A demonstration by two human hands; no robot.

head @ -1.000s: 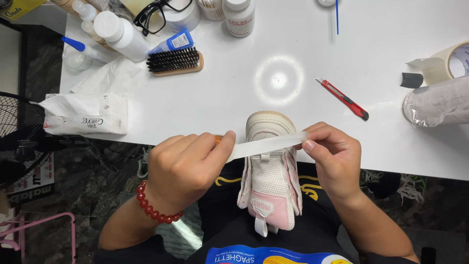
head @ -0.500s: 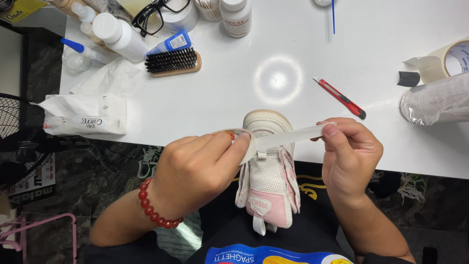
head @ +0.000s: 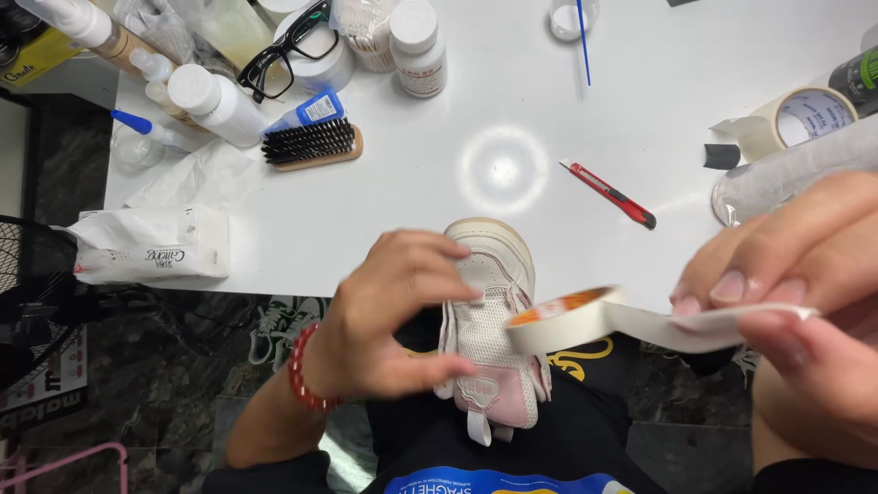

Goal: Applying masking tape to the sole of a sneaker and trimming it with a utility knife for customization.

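While the left hand (head: 389, 316) is curled over the side of a small pink-and-white shoe (head: 494, 320), the shoe is gripped between thumb and fingers and held upright on the lap, its toe resting against the edge of the white table (head: 439, 197). A red bead bracelet (head: 302, 370) is worn on that wrist. The right hand (head: 796, 293) is raised close to the camera (large and partly blurred), its fingertips pinched on the free end of a strip pulled from a roll of masking tape (head: 562, 320), which hangs just beside the shoe. Farther back on the table, a red utility knife (head: 608, 193), a second tape roll (head: 796, 123) and a bristle brush (head: 311, 146) are seen.
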